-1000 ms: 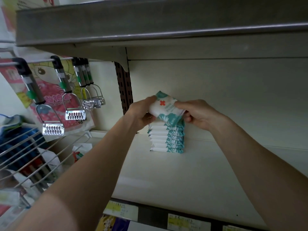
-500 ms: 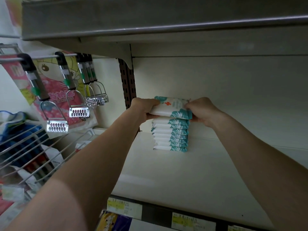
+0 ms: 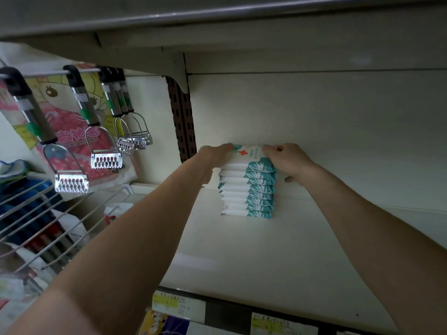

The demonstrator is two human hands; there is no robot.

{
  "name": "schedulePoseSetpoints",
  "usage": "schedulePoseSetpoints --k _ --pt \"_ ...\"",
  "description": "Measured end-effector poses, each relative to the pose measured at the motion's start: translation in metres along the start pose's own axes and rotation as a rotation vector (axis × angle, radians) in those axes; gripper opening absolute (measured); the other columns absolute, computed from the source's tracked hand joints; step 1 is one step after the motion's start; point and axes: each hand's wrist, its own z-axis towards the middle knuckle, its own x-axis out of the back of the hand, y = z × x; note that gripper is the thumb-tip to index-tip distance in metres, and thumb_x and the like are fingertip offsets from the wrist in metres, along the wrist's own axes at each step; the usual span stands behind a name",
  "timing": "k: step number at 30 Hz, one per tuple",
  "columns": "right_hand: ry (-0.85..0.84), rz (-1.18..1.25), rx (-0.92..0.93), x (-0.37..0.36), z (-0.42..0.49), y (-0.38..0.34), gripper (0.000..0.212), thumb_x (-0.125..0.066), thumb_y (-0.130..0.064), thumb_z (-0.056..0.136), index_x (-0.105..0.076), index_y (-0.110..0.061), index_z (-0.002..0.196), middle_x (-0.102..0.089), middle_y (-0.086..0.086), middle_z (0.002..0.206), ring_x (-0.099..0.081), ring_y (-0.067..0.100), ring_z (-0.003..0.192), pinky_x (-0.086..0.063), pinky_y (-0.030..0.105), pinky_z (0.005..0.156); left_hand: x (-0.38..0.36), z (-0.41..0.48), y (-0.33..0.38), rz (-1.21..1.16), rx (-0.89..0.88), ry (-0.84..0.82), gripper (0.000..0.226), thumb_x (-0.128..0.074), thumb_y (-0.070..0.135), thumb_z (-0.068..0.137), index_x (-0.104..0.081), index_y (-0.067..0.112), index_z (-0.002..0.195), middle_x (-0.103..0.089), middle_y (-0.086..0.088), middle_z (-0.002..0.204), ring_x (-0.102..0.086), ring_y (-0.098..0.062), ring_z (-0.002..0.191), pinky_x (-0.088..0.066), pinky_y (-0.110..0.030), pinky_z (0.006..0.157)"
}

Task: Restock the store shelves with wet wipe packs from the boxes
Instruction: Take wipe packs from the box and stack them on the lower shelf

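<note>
A stack of several white and teal wet wipe packs (image 3: pixel 248 193) stands at the back of the cream shelf (image 3: pixel 254 257), against the rear wall. The top pack (image 3: pixel 249 154), white with a red cross, lies flat on the stack. My left hand (image 3: pixel 214 155) holds its left end, fingers laid over the edge. My right hand (image 3: pixel 287 160) grips its right end, fingers curled on top and thumb down the stack's side.
An upper shelf (image 3: pixel 217 18) hangs low overhead. Left of the brown slotted upright (image 3: pixel 183 122), several metal kitchen tools (image 3: pixel 72 170) hang on a rod above a wire rack (image 3: pixel 36 218). Price labels (image 3: pixel 179 304) line the shelf's front edge.
The top pack was tilted above the stack one second ago. Both hands lowered it flat onto the stack and now steady it at its ends.
</note>
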Motion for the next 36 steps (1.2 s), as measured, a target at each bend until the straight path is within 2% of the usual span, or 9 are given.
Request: schedulePoseSetpoints --k 2,6,10,16,19,21,27,31,36 --pt "-0.143 0.106 -0.126 -0.004 -0.007 -0.005 0.038 -0.045 -0.053 0.094 -0.047 -0.022 0.115 -0.057 0.001 0.092 -0.053 0.018 0.073 -0.049 0.044 0.087 -0.006 -0.003 -0.002 0.034 0.109 -0.101 0.069 -0.052 0.055 0.093 -0.036 0.013 0.145 -0.036 -0.015 0.150 -0.041 -0.038 0.131 -0.034 -0.055 0.106" --pt "-0.226 0.092 -0.223 -0.006 -0.004 -0.001 0.047 -0.044 -0.058 0.092 -0.044 -0.022 0.122 -0.059 0.008 0.111 -0.060 0.028 0.097 -0.050 0.048 0.090 -0.017 -0.003 -0.001 0.001 0.162 -0.112 0.053 -0.049 0.053 0.095 -0.042 0.014 0.131 -0.049 -0.012 0.126 -0.048 -0.033 0.113 -0.037 -0.056 0.100" --pt "-0.248 0.191 -0.212 -0.004 0.000 0.006 0.043 -0.046 -0.051 0.095 -0.045 -0.020 0.124 -0.065 0.006 0.101 -0.066 0.025 0.086 -0.055 0.045 0.079 -0.023 -0.006 0.003 0.058 0.156 -0.105 0.044 -0.046 0.052 0.096 -0.040 0.014 0.118 -0.046 -0.009 0.112 -0.046 -0.030 0.102 -0.037 -0.053 0.098" --pt "-0.196 0.193 -0.187 -0.003 -0.007 0.004 0.042 -0.049 -0.049 0.094 -0.045 -0.019 0.123 -0.064 0.004 0.090 -0.066 0.022 0.075 -0.057 0.041 0.073 -0.027 -0.014 0.006 0.167 0.112 -0.040 0.065 -0.043 0.051 0.099 -0.029 0.012 0.149 -0.033 -0.018 0.151 -0.035 -0.038 0.135 -0.030 -0.058 0.107" --pt "-0.176 0.158 -0.167 0.001 -0.012 0.002 0.047 -0.051 -0.050 0.093 -0.045 -0.018 0.127 -0.064 0.005 0.097 -0.065 0.023 0.080 -0.054 0.039 0.078 -0.026 -0.020 0.009 0.170 0.008 -0.008 0.054 -0.045 0.042 0.101 -0.039 0.009 0.142 -0.053 -0.011 0.108 -0.053 -0.027 0.096 -0.048 -0.032 0.080" --pt "-0.148 0.125 -0.122 0.004 -0.018 0.001 0.043 -0.049 -0.046 0.094 -0.049 -0.016 0.124 -0.062 0.007 0.102 -0.061 0.023 0.085 -0.052 0.038 0.081 -0.026 -0.025 0.010 0.169 -0.035 0.058 0.046 -0.050 0.036 0.100 -0.046 0.006 0.135 -0.044 -0.004 0.080 -0.045 -0.017 0.069 -0.042 -0.023 0.053" --pt "0.049 0.134 0.051 0.024 -0.046 0.007 0.040 -0.052 -0.034 0.096 -0.060 0.001 0.114 -0.054 0.008 0.090 -0.048 0.020 0.078 -0.041 0.027 0.071 -0.032 -0.043 0.006 0.124 -0.286 0.332 0.052 -0.058 0.031 0.092 -0.049 0.010 0.139 -0.057 -0.010 0.131 -0.057 -0.027 0.111 -0.048 -0.032 0.094" --pt "0.055 0.216 0.015 0.037 -0.079 0.018 0.033 -0.057 -0.017 0.091 -0.050 -0.013 0.059 -0.043 -0.002 0.052 -0.044 0.008 0.044 -0.030 0.015 0.040 -0.063 -0.082 -0.003 -0.082 -0.365 0.276 0.041 -0.057 0.016 0.093 -0.052 0.011 0.134 -0.062 -0.003 0.099 -0.055 -0.012 0.071 -0.046 -0.017 0.057" --pt "0.078 0.243 0.013 0.061 -0.128 0.040 0.023 -0.060 -0.014 0.086 -0.067 0.006 0.095 -0.053 0.007 0.074 -0.051 0.016 0.069 -0.033 0.022 0.050 -0.110 -0.134 -0.019 -0.248 -0.261 0.141 0.014 -0.058 0.008 0.089 -0.065 0.011 0.100 -0.054 -0.003 0.079 -0.053 -0.021 0.075 -0.043 -0.020 0.059"
